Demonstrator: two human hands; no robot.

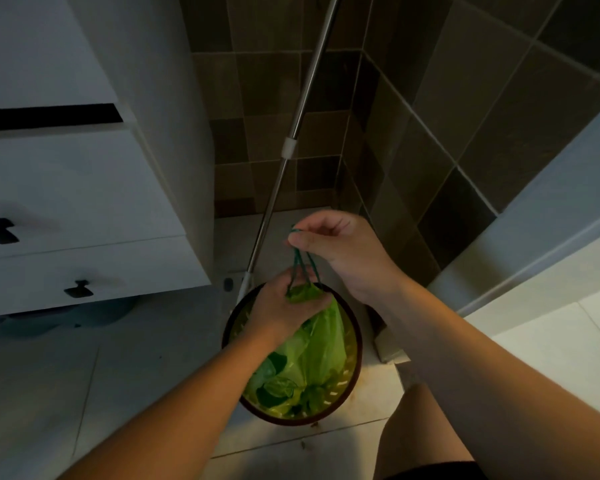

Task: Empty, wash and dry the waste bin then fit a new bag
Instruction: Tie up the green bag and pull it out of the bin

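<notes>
A round waste bin [355, 344] with a dark rim and slotted yellowish wall stands on the tiled floor below me. Inside it sits a translucent green bag [317, 355] holding rubbish. My left hand [284, 306] grips the gathered neck of the bag just above the bin. My right hand [340, 251] is higher up and pinches the dark green drawstring [300, 263], which runs taut down to the bag's neck.
A white drawer cabinet [84, 202] with dark knobs stands at the left. A metal mop handle [291, 150] leans into the tiled corner behind the bin. A white ledge [551, 209] runs along the right. My knee [426, 410] is by the bin.
</notes>
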